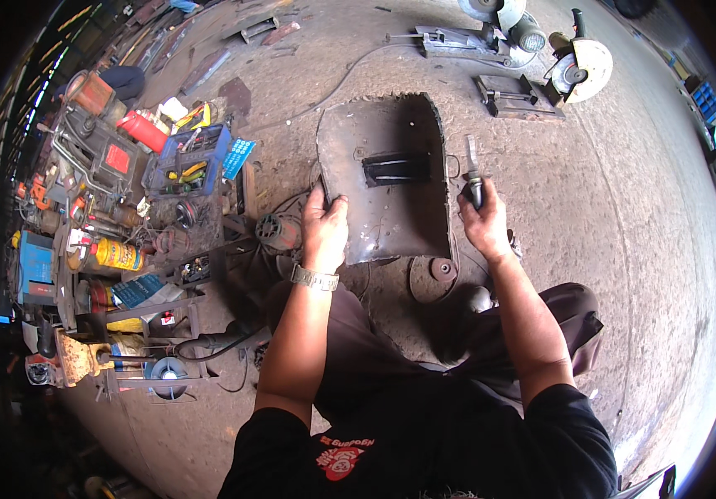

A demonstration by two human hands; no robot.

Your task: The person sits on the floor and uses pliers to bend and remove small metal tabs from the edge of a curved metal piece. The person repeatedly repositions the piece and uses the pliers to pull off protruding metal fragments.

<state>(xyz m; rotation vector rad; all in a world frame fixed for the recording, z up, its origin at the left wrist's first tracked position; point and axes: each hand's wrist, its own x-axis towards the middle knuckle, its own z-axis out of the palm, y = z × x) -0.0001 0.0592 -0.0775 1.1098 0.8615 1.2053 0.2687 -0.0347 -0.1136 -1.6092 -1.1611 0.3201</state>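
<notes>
The left grip (325, 220) is clamping on the near left edge of a dark sheet-metal shell (391, 229), its thumb pressing on the face while the other fingers are mostly hiding behind the rim. The shell is sitting between the two grips and stretching beyond them, its walls rising along the far and right sides, with a rectangular opening (396, 169) showing in its middle; whether it is resting on anything underneath, one cannot tell. The right grip (484, 220) is wrapping around the dark handle of a narrow-bladed hand tool (474, 179), the blade pointing away from the body and standing just beside the shell's right wall, apart from it. A metal-banded watch (315, 278) is circling the wrist just behind the left grip. Nearer the body, between the grips but closer to the right one, a round brownish disc (443, 269) is showing below the shell. Just left of the left grip, a reddish power tool (277, 233) is lying, and farther left a blue toolbox (219, 154) and a yellow can (117, 254) are standing among clutter. Well beyond the right grip, a cut-off saw (578, 73) is standing on the concrete floor (641, 249).
</notes>
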